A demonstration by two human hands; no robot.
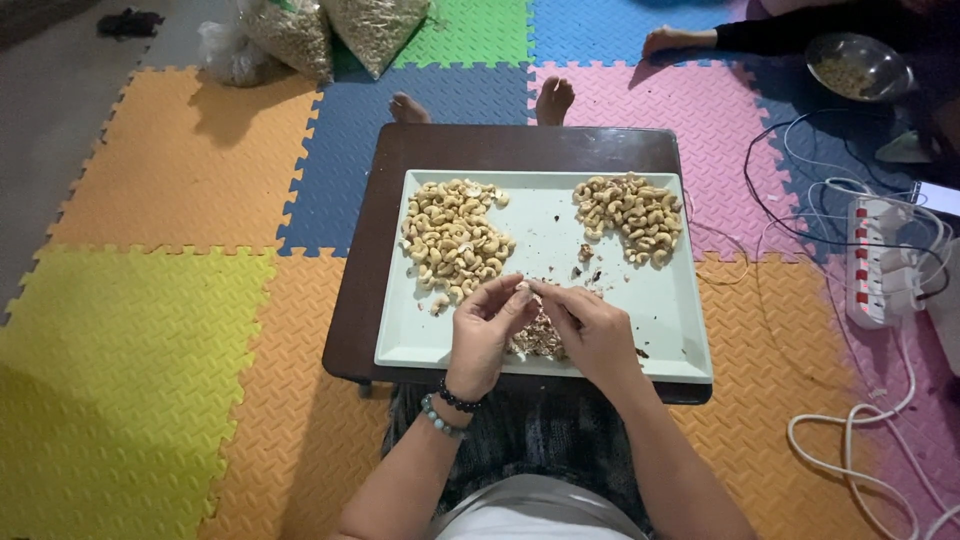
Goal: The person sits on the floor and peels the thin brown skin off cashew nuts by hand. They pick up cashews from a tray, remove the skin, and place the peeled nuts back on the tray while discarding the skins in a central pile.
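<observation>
Both hands meeting above the near edge of the pale rectangular tray (690,345), itself resting on a dark low table (360,300). Left hand (487,325) pinching a single cashew nut (521,291) between fingertips, right hand (590,325) closed on the same nut from the other side, apparently with a thin tool, though too small to tell. Nut held just over a heap of brownish skin scraps (535,338), too tiny to read its curve; long axis seemingly across, running left to right between the two grips. Likely risks: too hard a pinch splitting the kernel, or a slip dropping it into the scraps. Also possible: flakes scattering into the left pile of cashews (455,235) or the right pile (630,215), mixing waste with clean nuts.
</observation>
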